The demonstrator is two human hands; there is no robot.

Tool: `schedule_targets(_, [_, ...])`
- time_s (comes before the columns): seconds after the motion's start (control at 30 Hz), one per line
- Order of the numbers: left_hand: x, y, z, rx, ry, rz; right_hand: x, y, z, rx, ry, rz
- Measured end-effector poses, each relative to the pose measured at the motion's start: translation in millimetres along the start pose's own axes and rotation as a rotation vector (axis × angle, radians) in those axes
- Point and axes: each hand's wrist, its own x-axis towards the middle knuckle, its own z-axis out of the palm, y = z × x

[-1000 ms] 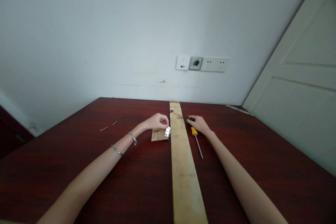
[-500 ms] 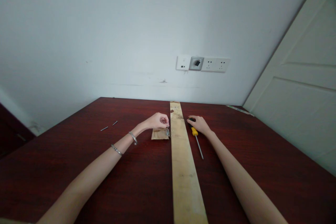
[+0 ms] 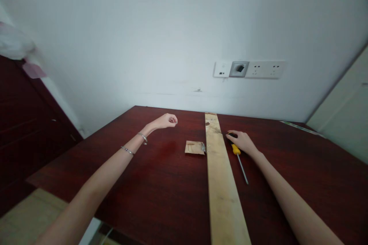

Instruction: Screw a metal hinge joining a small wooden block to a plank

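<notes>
From the head camera, the only view: has just taken the left hand (image 3: pixel 168 121) off the hinge (image 3: pixel 203 147). Had its fingers right at that hinge 0.5 s ago; now holds them well apart from it, up to the left, curled with tips pressed together, showing nothing between them. Leaves the hinge lying low, with no hand on it, at the right end of the small flat piece (image 3: pixel 193 147), just beside the long board (image 3: pixel 221 168); cannot tell whether touching it. Still keeps the right hand (image 3: pixel 241 140) around the handle of the screwdriver (image 3: pixel 236 149), fingers closed over the black part, right of the board. Has also swung the view leftward, losing sight of 2 screws, probably hidden behind the left forearm (image 3: pixel 103 178).

Looks to mean a break in the handling of the hinge, judging by the withdrawn fingers. Meets the wall (image 3: pixel 143 46) just past the far edge of the desk (image 3: pixel 143 191); crosses the near left edge with the left forearm. Offers sideways room left of the small flat piece and right of the screwdriver, divided by the board.
</notes>
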Motion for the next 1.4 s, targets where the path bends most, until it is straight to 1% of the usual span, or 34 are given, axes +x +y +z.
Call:
schedule_targets(0.1, [-25,-24,-45.5,0.291,0.001,-0.163,2,5,4,-0.024,-0.008,-0.015])
schedule_targets(0.2, [-51,-45,-82.3,0.504,-0.060,-0.379,3,8,7,-0.039,-0.001,-0.016])
schedule_targets(0.27, [-67,-56,-97.3,0.555,-0.090,-0.471,3,9,7,-0.053,0.004,-0.016])
schedule_targets(0.37, [-86,-69,-105.8,0.595,-0.131,-0.562,3,9,6,-0.061,-0.004,-0.022])
schedule_targets(0.43, [-95,-75,-105.6,0.611,-0.162,-0.607,3,8,6,-0.061,-0.008,-0.013])
schedule_targets(0.53, [-101,-83,-103.8,0.613,-0.205,-0.643,3,8,6,-0.062,0.001,0.001])
schedule_targets(0.67, [-100,-91,-104.8,0.596,-0.236,-0.655,2,7,6,-0.071,-0.009,0.007])
schedule_targets(0.8, [-97,-94,-106.1,0.574,-0.241,-0.667,2,6,6,-0.072,-0.014,0.008])
schedule_targets(0.93, [-95,-90,-104.7,0.553,-0.255,-0.709,2,5,6,-0.065,0.000,0.008])
schedule_targets(1.07, [-92,-80,-106.4,0.536,-0.311,-0.781,1,3,5,-0.059,0.010,0.017])
schedule_targets(1.13, [-85,-73,-108.3,0.530,-0.358,-0.825,0,2,5,-0.058,0.015,0.007])
schedule_targets(1.2, [-72,-64,-106.9,0.526,-0.411,-0.862,-1,0,4,-0.063,0.021,0.004])
schedule_targets(1.27, [-54,-52,-97.8,0.525,-0.447,-0.873,-2,-2,3,-0.076,0.023,0.014])
schedule_targets(1.33, [-32,-36,-78.2,0.514,-0.451,-0.823,-3,-5,1,-0.089,0.023,0.037])
schedule_targets(1.37, [-22,-25,-64.6,0.496,-0.445,-0.768,-3,-6,0,-0.090,0.023,0.048])
schedule_targets(1.4, [-13,-14,-48.9,0.431,-0.430,-0.618,-4,-7,0,-0.085,0.023,0.055])
